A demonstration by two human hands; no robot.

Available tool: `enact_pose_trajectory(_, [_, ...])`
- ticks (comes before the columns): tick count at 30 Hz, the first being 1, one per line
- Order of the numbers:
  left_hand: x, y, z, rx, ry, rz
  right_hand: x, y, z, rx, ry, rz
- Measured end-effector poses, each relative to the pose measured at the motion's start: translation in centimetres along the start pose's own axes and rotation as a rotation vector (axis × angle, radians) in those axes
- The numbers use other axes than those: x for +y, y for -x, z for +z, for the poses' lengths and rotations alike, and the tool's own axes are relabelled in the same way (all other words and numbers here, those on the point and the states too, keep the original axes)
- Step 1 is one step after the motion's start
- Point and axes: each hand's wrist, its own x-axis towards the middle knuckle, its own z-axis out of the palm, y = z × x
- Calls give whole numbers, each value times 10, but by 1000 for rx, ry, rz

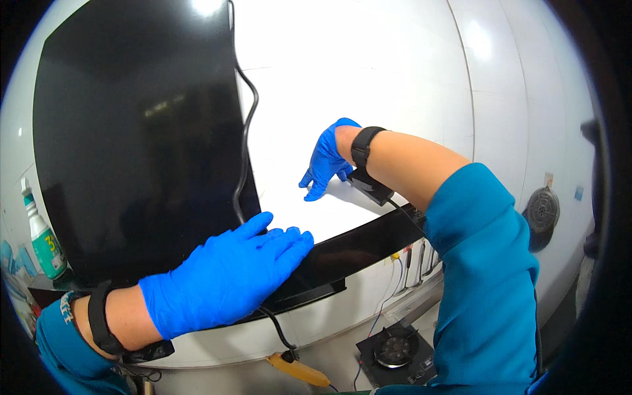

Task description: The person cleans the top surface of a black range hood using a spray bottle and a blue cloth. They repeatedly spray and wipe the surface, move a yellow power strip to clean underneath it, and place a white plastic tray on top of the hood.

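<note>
Both my hands wear blue gloves. My left hand (237,274) is over the lower part of a black range hood (143,133), its palm turned away from me. Its thumb is spread from the fingers, and its fingertips come close to the edge of a bright white surface (326,217). Whether they touch it I cannot tell. My right hand (328,160) is bent down at the wrist, with its fingertips at that surface and a shadow beside them. No object shows in either hand. A black power cable (245,143) runs along the hood panel's right edge and passes behind my left hand.
A green and white spray bottle (47,242) stands at the left. Below are a black gas stove (395,350), a yellow power strip (298,370) and hanging utensils (419,261). A round dark mesh cover (543,207) hangs on the white wall at the right.
</note>
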Motion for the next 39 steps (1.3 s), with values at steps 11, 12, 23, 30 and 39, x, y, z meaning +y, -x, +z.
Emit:
enact_pose_trajectory(11, [0,0,4,-30,51,-31,1,-7,4,254,41,-12])
enact_pose_trajectory(12, [0,1,3,-22,23,-20,0,-7,3,229,43,4])
enact_pose_trajectory(23, [-7,-42,-28,-387,232,-206,-9,3,1,53,104,32])
enact_pose_trajectory(30, [1,-80,-28,-569,135,-266,-16,16,6,93,0,103])
enact_pose_trajectory(39, [-1,-77,-21,-484,60,-258,40,56,39,118,-389,243])
